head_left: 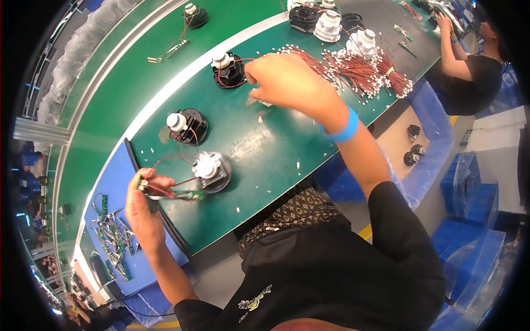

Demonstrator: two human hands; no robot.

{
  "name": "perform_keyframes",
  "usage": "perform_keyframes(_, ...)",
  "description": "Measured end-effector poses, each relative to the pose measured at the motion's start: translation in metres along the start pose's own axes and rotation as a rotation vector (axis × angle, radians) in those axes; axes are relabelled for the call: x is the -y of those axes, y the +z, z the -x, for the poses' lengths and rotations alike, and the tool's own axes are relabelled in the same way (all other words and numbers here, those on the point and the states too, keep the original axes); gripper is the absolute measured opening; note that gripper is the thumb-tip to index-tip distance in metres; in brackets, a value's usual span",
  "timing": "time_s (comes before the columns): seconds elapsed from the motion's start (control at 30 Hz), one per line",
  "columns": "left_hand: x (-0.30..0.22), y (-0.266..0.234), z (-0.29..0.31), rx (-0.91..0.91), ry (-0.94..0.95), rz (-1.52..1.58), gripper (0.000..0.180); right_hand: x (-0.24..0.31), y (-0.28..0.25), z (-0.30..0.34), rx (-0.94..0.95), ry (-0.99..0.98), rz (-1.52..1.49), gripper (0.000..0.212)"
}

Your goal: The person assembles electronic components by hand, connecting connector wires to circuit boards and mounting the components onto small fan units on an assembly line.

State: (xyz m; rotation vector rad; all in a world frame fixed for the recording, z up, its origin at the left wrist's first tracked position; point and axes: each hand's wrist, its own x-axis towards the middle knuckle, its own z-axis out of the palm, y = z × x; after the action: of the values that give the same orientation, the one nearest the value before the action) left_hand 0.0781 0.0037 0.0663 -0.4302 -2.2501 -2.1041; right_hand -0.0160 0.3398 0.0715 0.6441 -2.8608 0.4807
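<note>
My left hand [144,207] is closed around a small green circuit board [193,195] with red wires. The wires lead to a motor unit with a white top and a dark round base [210,166], just right of that hand. My right hand [290,83] is reached out over the bench with its fingertips pinched together. Beside those fingertips stands a black motor unit with a white cap [227,70], its red wires running toward them. What the pinch holds is hidden. Between the hands sits another black motor unit [189,127], also white-capped.
Bundles of red wires with white connectors [359,71] lie right of my right hand, near several white-topped units [328,26]. Several circuit boards [113,237] rest on a blue mat [146,270] at left. Beyond runs a green belt [124,71]. A co-worker [469,71] sits far right.
</note>
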Motion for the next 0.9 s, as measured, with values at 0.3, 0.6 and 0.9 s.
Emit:
perform_keyframes(0.3, -0.054, -0.081, -0.057, -0.290, 0.028, -0.135, 0.046, -0.020, 0.060, -0.012, -0.103, -0.102, -0.009, 0.009)
perform_keyframes(0.6, 0.003, -0.173, -0.175, -0.487, 0.057, -0.385, 0.045, -0.023, 0.073, -0.013, -0.129, -0.110, -0.071, 0.015)
perform_keyframes(0.9, 0.009, -0.212, -0.141, -0.335, -0.469, -0.703, 0.072, -0.016, 0.068, -0.013, -0.093, -0.071, -0.012, 0.015)
